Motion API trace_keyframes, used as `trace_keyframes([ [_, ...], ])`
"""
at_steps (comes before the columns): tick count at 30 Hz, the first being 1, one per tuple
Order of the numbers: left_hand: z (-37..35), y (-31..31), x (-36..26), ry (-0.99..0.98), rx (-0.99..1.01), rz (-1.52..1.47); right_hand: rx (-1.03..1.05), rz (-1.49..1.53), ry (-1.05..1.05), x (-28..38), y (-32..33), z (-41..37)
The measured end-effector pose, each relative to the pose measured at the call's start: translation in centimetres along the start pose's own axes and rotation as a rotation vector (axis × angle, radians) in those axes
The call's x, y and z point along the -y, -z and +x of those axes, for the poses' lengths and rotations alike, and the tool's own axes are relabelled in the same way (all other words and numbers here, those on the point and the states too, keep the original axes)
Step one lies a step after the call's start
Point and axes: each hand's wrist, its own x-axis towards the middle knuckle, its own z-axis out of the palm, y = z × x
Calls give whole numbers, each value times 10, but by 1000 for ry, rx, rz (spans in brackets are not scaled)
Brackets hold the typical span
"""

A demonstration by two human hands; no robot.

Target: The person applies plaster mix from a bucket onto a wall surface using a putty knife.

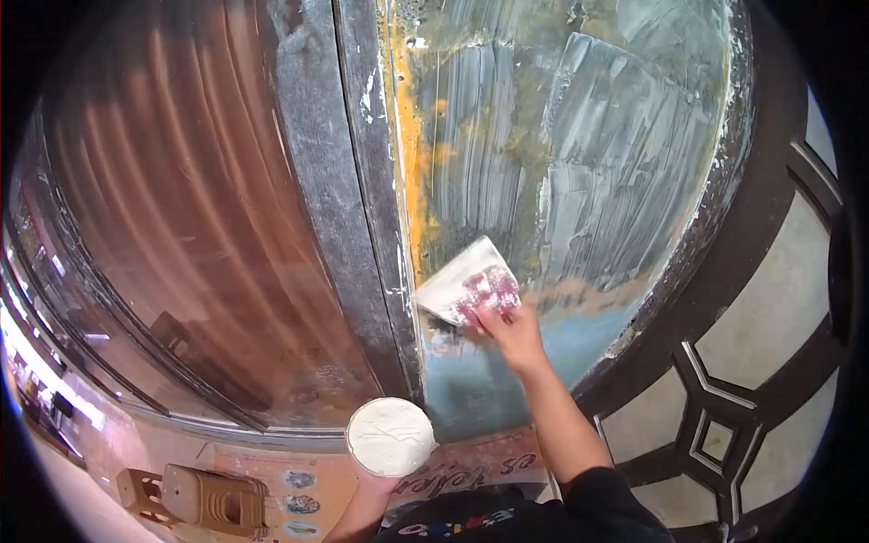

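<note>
Shirt: one, black, mine, nearest the camera.
left hand: mine, cupped around the lower side of one tub; part of my grip is hidden beneath it.
tub: round, filled with white paste, its surface creased, standing above my left hand.
right hand: mine, pinched closed on one wide spreader, my thumb and fingers at its lower right end.
spreader: beyond my fingertips, blade up and left, smeared white with a maroon patch by my grip; its left corner meets the orange strip.
wall panel: one, streaked grey and white, blue low down, the orange strip along its left edge.
frame: dark, upright, left of the strip, flecked white.
curtain: brown, hanging in folds left of the frame.
lattice: dark bars over pale panes, at right.
chairs: brown plastic, lower left, stacked too closely for me to count.
</note>
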Motion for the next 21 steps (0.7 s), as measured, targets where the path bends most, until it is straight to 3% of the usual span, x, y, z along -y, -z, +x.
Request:
trace_keyframes([
  [2,-4,1,-1,-39,57,121,-53,-378,4,-2,-5,26],
  [4,-3,-6,-1,-96,-36,238,-148,-426,73,-4,-10,29],
  [5,-16,-27,4,-325,115,722,-238,-478,151,-5,-12,31],
  [6,-12,-27,3,-327,117,719,-237,-479,154,-8,-9,31],
  [8,-15,-17,-5,-48,5,-40,-334,-264,164,-27,5,16],
  [9,-17,2,-9,-99,-52,150,-321,-470,23,-39,26,12],
  [10,-21,5,-12,-96,-55,149,-323,-473,19,-41,30,2],
  [12,-22,2,-15,-77,-16,12,-280,-181,-28,-38,32,-13],
  [14,-23,-14,-11,-119,-14,-14,-256,-186,19,-29,26,-22],
  [16,-23,2,-7,-381,8,781,-212,-27,83,-14,11,-26],
  [18,-17,6,-9,-88,-33,55,-136,-125,88,1,7,-6],
  [21,-11,4,-5,-15,-77,-61,-104,129,75,-4,-9,13],
])
